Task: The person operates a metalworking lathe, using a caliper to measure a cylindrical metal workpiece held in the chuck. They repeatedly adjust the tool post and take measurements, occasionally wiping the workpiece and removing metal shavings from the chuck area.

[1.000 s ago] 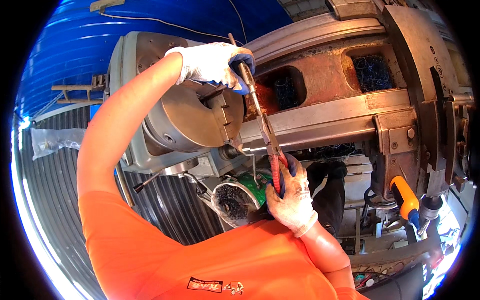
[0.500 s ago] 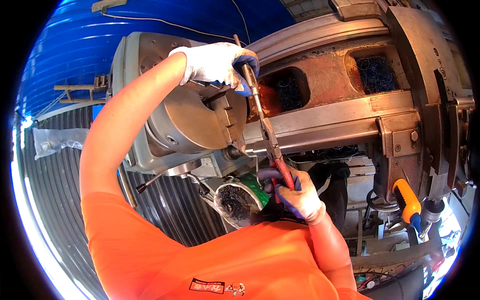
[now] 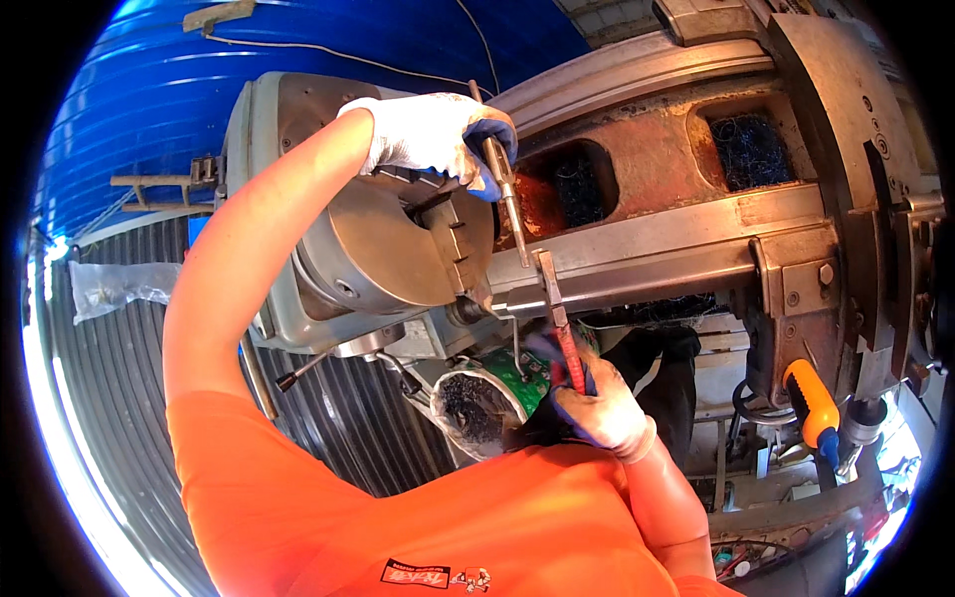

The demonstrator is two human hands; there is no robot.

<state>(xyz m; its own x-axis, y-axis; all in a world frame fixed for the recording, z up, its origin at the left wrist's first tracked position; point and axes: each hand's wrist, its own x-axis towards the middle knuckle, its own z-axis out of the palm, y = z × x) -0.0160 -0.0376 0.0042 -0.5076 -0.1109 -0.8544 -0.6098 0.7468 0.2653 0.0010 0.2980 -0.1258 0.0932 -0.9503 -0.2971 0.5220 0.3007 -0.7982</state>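
Note:
My left hand (image 3: 443,139) in a white and blue glove is closed round a slim metal rod-like tool (image 3: 505,199) held on a slant above the round lathe chuck (image 3: 388,249). Its lower end points down toward me. My right hand (image 3: 597,403), also gloved, is closed on red-handled pliers (image 3: 565,343), fingers partly blurred. The pliers' metal jaws sit just below the rod's lower end, apart from it, in front of the steel bed rail (image 3: 662,229).
A bucket of metal chips (image 3: 468,408) stands beneath the lathe. At right are the carriage (image 3: 831,149) and an orange-and-blue nozzled object (image 3: 811,398). A clear plastic bag (image 3: 114,284) hangs at left before corrugated sheeting. Handle levers (image 3: 323,363) project below the chuck.
The pliers' jaws have come off the rod's lower end and moved slightly down and right with my right hand. My left hand still holds the rod, shifted slightly.

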